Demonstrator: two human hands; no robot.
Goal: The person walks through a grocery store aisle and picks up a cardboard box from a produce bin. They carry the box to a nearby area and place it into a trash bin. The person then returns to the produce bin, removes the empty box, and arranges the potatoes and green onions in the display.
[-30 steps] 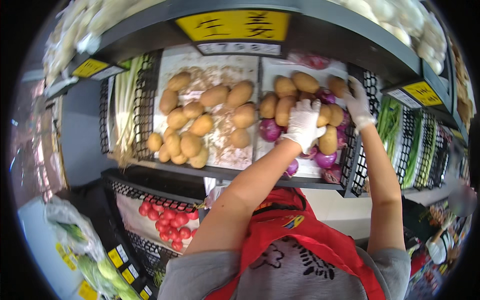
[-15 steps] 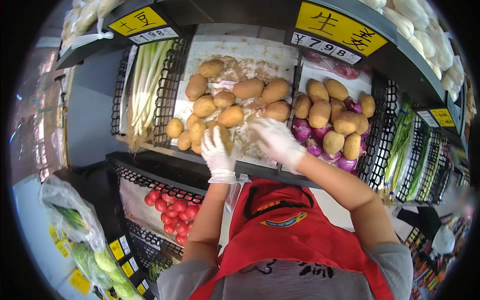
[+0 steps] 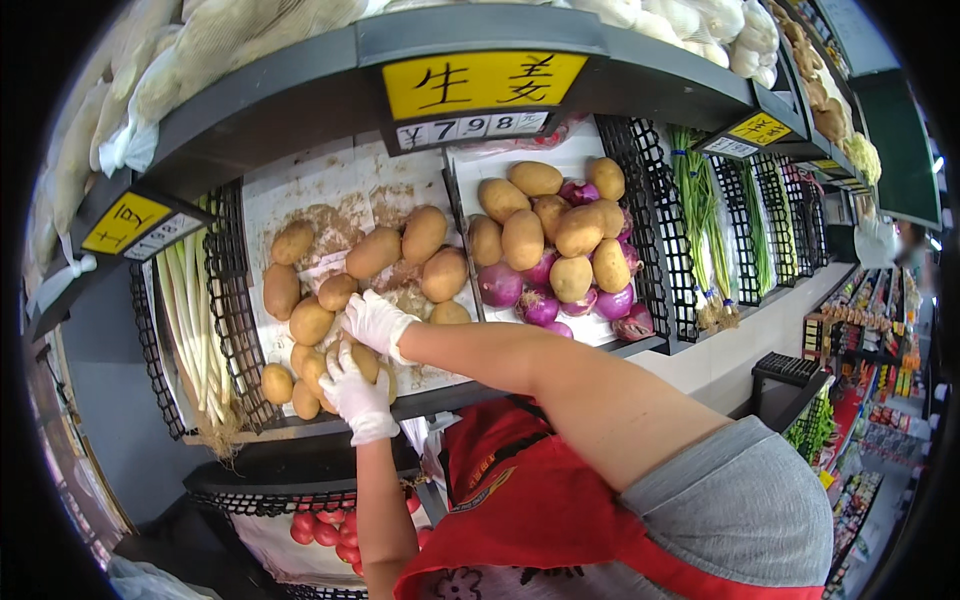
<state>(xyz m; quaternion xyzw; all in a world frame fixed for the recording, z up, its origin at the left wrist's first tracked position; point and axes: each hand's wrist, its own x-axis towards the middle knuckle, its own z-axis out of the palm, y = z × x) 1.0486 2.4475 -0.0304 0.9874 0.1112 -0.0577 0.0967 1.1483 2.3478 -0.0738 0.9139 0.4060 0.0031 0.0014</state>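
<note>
Both my hands wear white gloves and work among the potatoes (image 3: 374,252) in a paper-lined bin. My left hand (image 3: 360,398) lies over the near left heap, its fingers spread across the potatoes there. Just beyond it, my right hand (image 3: 378,326) reaches across with its fingers bent down over the heap's far side, on a potato mostly hidden beneath the glove. More potatoes lie loose farther back. In the bin to the right, other potatoes (image 3: 579,231) rest on top of purple onions (image 3: 500,285).
Black mesh dividers (image 3: 240,300) flank the bins. Long white-stemmed leeks (image 3: 188,330) lie at left, green bunches (image 3: 702,215) at right. A dark shelf with a yellow sign (image 3: 484,84) overhangs the back, with garlic (image 3: 700,25) above. Tomatoes (image 3: 325,530) sit on a lower shelf.
My right hand has moved left from bare paper to the potatoes beside my left hand. My left hand stays on the heap. The view has turned and shifted toward the right.
</note>
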